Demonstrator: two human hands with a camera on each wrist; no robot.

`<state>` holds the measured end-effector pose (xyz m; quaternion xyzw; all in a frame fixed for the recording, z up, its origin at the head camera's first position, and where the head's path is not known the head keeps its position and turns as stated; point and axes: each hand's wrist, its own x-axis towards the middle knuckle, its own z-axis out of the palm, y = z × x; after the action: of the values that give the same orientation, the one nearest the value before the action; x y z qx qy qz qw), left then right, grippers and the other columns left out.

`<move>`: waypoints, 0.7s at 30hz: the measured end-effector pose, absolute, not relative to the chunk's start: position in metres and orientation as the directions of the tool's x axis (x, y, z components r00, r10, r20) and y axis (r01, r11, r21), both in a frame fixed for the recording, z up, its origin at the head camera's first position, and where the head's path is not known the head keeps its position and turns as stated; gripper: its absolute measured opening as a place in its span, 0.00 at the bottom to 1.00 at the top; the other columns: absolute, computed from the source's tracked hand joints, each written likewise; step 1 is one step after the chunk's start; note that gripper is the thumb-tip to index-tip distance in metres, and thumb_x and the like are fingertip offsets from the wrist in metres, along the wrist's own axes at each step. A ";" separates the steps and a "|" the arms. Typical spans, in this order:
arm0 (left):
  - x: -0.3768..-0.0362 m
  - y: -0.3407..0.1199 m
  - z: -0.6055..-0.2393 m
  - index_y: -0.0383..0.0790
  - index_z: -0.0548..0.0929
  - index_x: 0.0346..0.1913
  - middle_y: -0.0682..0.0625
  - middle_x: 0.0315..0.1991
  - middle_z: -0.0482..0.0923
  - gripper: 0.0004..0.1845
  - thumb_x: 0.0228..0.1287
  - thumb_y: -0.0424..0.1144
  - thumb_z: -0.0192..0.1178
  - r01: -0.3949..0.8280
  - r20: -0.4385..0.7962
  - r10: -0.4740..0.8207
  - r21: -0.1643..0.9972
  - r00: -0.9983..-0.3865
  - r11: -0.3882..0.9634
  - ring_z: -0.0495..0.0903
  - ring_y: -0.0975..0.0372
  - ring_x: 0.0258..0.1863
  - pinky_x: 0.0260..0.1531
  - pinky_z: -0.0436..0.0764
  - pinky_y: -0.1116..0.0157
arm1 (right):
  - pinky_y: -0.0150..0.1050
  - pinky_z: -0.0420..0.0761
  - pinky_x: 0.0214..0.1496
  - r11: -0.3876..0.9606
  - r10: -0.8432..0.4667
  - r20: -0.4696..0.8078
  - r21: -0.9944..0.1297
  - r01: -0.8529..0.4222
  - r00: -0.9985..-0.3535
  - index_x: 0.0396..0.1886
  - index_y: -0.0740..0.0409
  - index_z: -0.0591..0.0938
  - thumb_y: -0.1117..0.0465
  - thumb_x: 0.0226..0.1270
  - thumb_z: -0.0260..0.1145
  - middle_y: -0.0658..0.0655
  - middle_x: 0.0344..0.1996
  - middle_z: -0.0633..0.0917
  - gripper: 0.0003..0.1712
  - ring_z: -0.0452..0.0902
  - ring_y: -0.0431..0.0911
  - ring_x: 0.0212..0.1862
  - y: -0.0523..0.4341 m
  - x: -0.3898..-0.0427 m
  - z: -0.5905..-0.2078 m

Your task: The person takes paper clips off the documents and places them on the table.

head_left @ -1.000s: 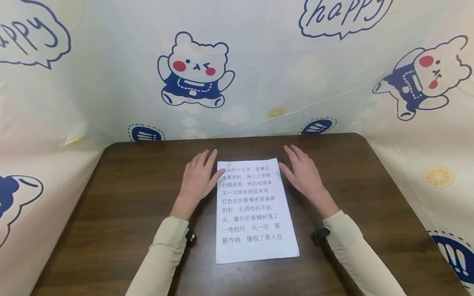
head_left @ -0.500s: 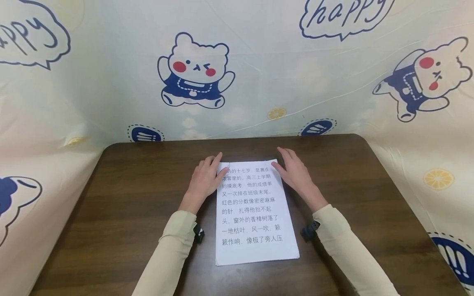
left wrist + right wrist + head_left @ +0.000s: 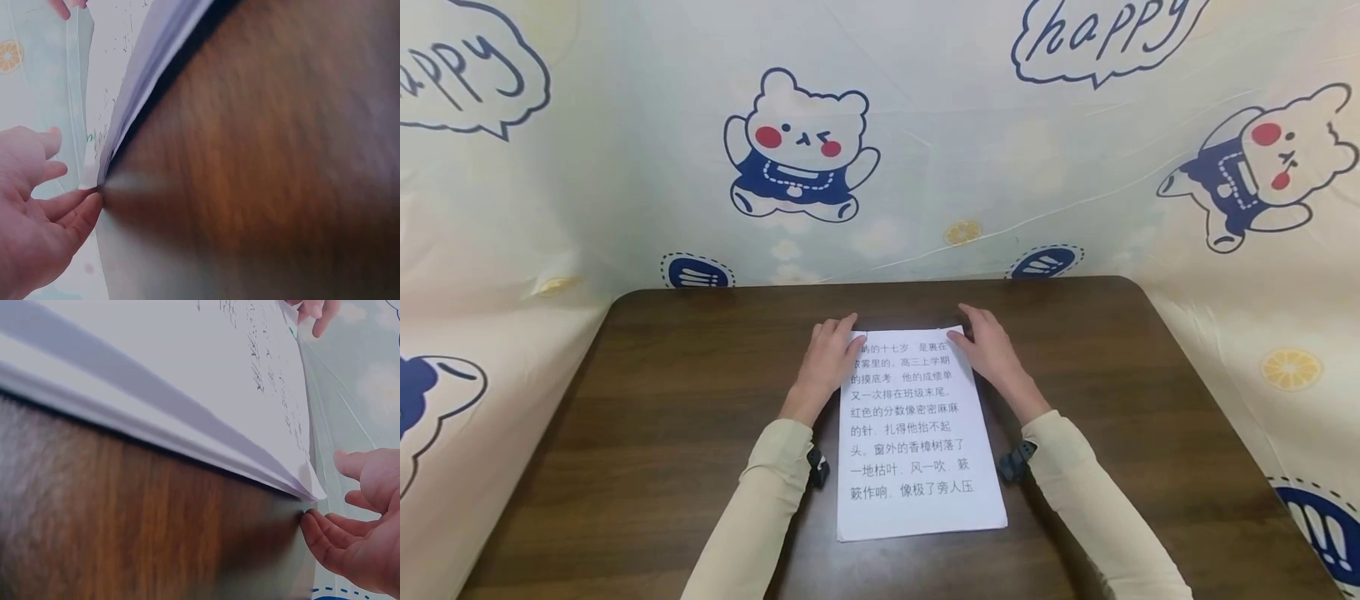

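A white sheet [image 3: 917, 433] printed with black Chinese text lies flat on a dark wooden table [image 3: 662, 400]. My left hand [image 3: 827, 360] rests at the sheet's far left corner, fingertips touching its edge. My right hand [image 3: 990, 350] rests at the far right corner in the same way. In the left wrist view the left hand [image 3: 37, 225] has fairly straight fingers, their tips meeting the slightly raised corner of the sheet [image 3: 134, 94]. In the right wrist view the right hand [image 3: 356, 544] touches the curled-up corner of the sheet [image 3: 187, 375] from below with loosely bent fingers. Neither hand holds anything.
A cloth backdrop [image 3: 797, 150] printed with cartoon bears and "happy" bubbles rises behind the table and drapes down both sides. Small black cameras sit on the left wrist [image 3: 817, 468] and the right wrist [image 3: 1013, 463]. The table's rounded far corners lie close to the cloth.
Both hands have slid inward and slightly forward from beside the sheet until their fingertips reach its two far corners. The sheet has stayed in place.
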<state>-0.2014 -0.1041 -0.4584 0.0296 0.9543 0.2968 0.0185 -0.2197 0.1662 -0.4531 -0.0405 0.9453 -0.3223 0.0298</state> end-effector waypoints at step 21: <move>-0.197 -0.095 -0.457 0.46 0.74 0.69 0.42 0.56 0.76 0.27 0.71 0.24 0.54 0.088 0.127 0.015 0.593 -0.992 0.800 0.80 0.51 0.51 0.53 0.82 0.57 | 0.53 0.78 0.64 0.783 -0.088 -0.036 -0.620 -0.047 -0.995 0.70 0.59 0.72 0.62 0.76 0.59 0.66 0.65 0.76 0.25 0.77 0.59 0.62 0.163 -0.221 -0.457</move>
<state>-0.1966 -0.0948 -0.4570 0.0272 0.9470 0.3148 -0.0580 -0.2209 0.1630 -0.4574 -0.0358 0.9437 -0.3273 0.0315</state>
